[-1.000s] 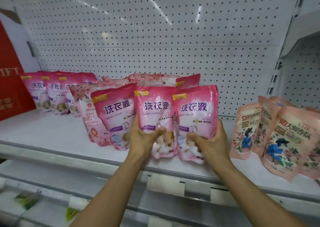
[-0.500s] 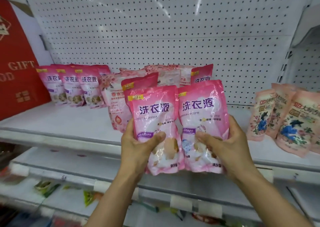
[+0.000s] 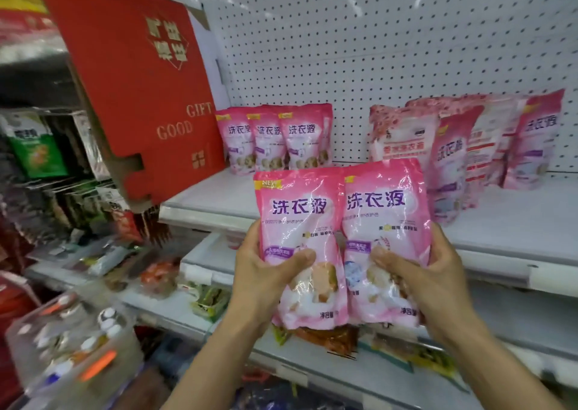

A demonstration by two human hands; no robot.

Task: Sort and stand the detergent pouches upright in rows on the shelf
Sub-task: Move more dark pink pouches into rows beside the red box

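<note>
Two pouches pulled off shelf; left hand, right hand fingers clamp one each.

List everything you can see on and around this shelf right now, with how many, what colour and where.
held detergent pouches: two, pink, side by side in front of the shelf, one in each hand
back-left row of pouches: at least three, pink, upright by the pegboard
right cluster of pouches: several, pink and floral pink, crowded and leaning
shelf: one, white, mostly bare at the front
pegboard: white, behind the shelf
gift box: one, red with gold lettering, at the shelf's left end
lower-shelf goods: mixed colours, blurred, count unclear
left hand: grips the left pouch
right hand: grips the right pouch
</note>
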